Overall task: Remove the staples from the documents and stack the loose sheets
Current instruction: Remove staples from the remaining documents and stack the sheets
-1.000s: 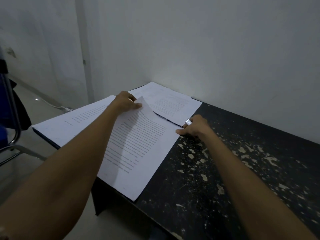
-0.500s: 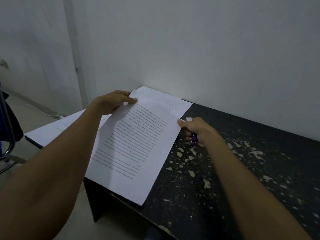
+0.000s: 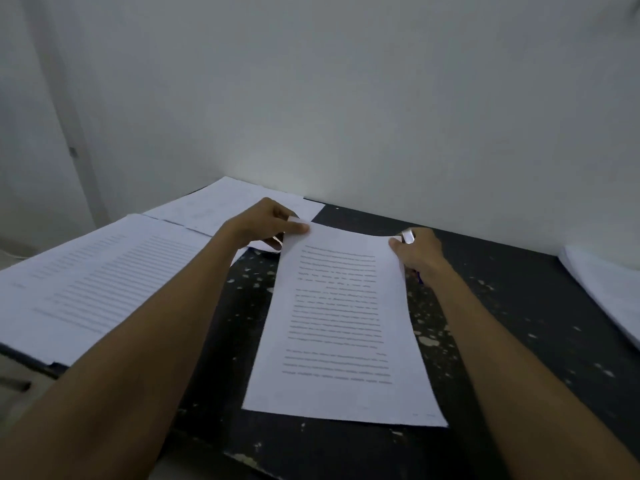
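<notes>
Moved off the left stack (image 3: 104, 278), the document (image 3: 339, 323) now lies mid table (image 3: 502, 323), long axis pointing away from the person.
Left hand (image 3: 263, 223) pinches its far-left corner; right hand (image 3: 420, 252) pinches the far-right one.

We pinch the printed sheet (image 3: 341, 323) at its top corners, left hand (image 3: 263, 225) and right hand (image 3: 420, 251), over the speckled black table (image 3: 502, 341); other papers (image 3: 104, 278) lie at left.

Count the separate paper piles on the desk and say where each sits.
4: left pile, far left on the desk; back pile in the far corner; centre document, pinched by left hand and right hand; right pile, cut off by the frame's right edge.
</notes>
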